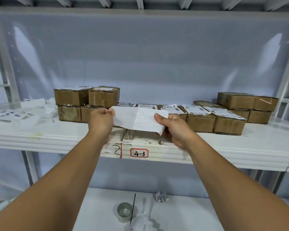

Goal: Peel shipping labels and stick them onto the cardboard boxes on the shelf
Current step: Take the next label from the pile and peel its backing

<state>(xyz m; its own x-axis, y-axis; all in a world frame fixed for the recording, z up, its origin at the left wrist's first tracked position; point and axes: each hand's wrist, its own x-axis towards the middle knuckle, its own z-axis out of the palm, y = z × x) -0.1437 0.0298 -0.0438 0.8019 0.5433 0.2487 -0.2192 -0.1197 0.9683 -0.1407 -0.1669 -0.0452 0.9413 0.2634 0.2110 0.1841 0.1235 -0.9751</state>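
Observation:
I hold a white label sheet (138, 120) with its blank back toward me, in front of the row of cardboard boxes on the white shelf (57, 140). My left hand (101, 123) pinches its left edge and my right hand (173, 129) grips its lower right corner. Behind the sheet, several low brown boxes (200, 121) carry printed labels on their tops. At the left, two boxes (103, 97) are stacked on others; the lower left box (69, 114) shows no label on its visible front.
Loose labels and peeled backing paper (22, 112) lie on the shelf at left. More stacked boxes (247, 104) stand at the right. A "4-3" tag (139, 153) marks the shelf edge. Below, a tape roll (124, 210) and crumpled paper (160, 197) lie on a lower surface.

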